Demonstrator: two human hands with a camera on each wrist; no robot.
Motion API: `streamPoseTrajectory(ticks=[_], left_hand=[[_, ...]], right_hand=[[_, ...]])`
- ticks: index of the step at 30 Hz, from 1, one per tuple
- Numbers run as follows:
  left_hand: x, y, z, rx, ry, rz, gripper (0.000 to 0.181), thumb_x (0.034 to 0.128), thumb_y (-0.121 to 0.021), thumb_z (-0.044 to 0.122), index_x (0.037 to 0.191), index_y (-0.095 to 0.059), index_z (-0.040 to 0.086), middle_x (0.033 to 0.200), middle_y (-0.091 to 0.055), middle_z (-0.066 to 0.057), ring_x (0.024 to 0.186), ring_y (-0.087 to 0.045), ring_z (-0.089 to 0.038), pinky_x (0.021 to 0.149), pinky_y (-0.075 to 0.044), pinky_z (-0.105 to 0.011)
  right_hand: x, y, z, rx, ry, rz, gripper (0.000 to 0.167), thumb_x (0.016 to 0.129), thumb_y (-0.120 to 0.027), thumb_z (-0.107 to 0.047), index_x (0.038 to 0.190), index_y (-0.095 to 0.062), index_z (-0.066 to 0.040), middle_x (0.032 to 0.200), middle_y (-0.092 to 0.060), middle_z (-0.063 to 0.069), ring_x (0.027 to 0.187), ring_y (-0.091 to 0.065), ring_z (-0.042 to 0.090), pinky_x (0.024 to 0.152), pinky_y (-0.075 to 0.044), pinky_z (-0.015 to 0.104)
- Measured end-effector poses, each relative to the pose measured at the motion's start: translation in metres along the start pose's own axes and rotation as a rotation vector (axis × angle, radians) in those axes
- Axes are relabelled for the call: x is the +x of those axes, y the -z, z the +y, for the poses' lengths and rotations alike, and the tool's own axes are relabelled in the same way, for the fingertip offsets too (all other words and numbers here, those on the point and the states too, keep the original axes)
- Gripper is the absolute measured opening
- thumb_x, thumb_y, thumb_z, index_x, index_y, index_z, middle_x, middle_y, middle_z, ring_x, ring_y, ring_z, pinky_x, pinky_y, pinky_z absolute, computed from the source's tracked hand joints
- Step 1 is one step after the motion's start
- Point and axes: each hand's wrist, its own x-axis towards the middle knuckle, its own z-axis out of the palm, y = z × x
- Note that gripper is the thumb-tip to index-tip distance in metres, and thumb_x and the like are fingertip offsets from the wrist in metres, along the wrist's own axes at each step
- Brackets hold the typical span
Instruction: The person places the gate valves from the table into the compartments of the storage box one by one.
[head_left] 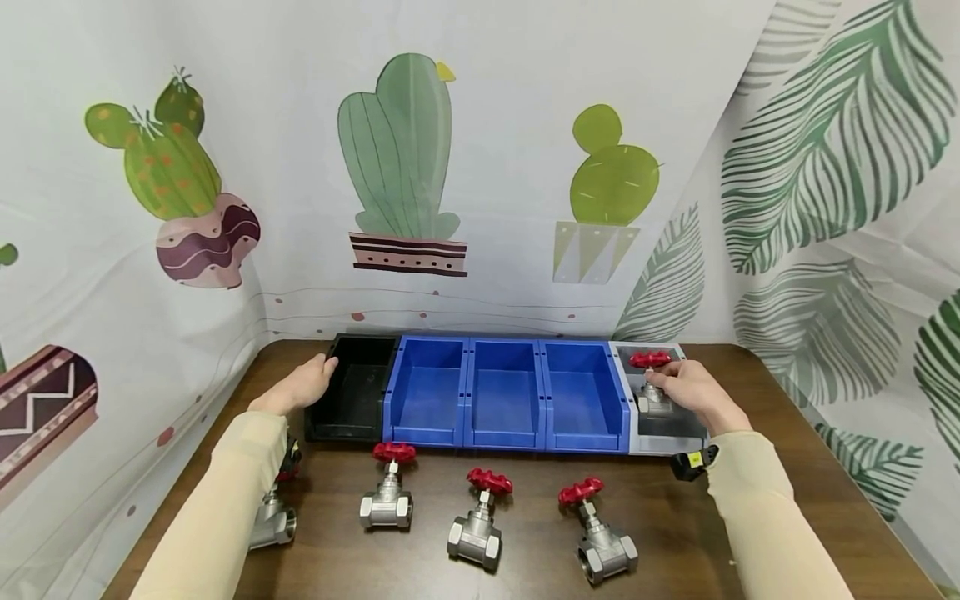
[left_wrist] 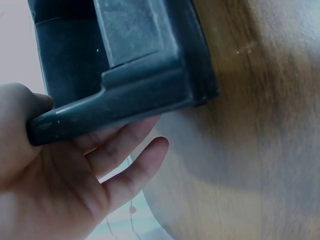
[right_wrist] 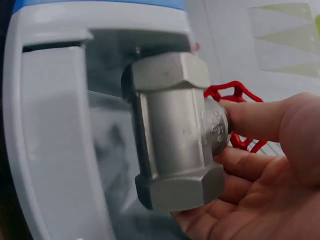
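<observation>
With my right hand I pinch a steel gate valve by its neck, just below the red handwheel. In the head view the valve body is over the grey bin at the right end of the row; whether it touches the bin floor I cannot tell. My left hand grips the side wall of the black bin at the other end, thumb over the rim and fingers along the outside.
Three blue bins stand between the black and grey ones. In front lie several valves, among them a left one, a middle one and a right one. Another valve is partly behind my left sleeve.
</observation>
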Motion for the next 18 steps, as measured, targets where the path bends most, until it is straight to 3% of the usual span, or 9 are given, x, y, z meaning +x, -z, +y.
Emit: streamPoseTrajectory(ticks=[5,12,18], left_hand=[[0.000,0.000,0.000,0.003,-0.007,0.002,0.061,0.1093,-0.019,0.025,0.140,-0.014,-0.028,0.145,-0.017,-0.047,0.134,-0.021,-0.057,0.109,-0.022,-0.061],[0.001,-0.001,0.001,0.012,0.002,-0.002,0.062,0.1093,-0.019,0.026,0.140,-0.013,-0.027,0.146,-0.015,-0.045,0.135,-0.020,-0.057,0.110,-0.021,-0.060],[0.001,-0.001,0.001,0.019,0.012,0.002,0.062,0.1093,-0.019,0.026,0.140,-0.012,-0.028,0.147,-0.014,-0.045,0.135,-0.019,-0.056,0.111,-0.020,-0.059]], right_hand=[[0.008,-0.008,0.004,-0.054,-0.013,-0.019,0.033,0.098,-0.055,-0.022,0.091,-0.065,0.008,0.088,-0.054,0.011,0.086,-0.046,0.027,0.068,-0.038,0.033],[0.019,-0.017,0.011,-0.083,-0.069,-0.029,0.031,0.097,-0.055,-0.023,0.071,-0.056,-0.006,0.073,-0.045,0.004,0.074,-0.044,0.022,0.061,-0.036,0.031],[0.023,-0.021,0.014,-0.089,-0.093,-0.028,0.031,0.096,-0.054,-0.025,0.071,-0.058,-0.008,0.070,-0.041,0.002,0.070,-0.042,0.020,0.058,-0.034,0.031]])
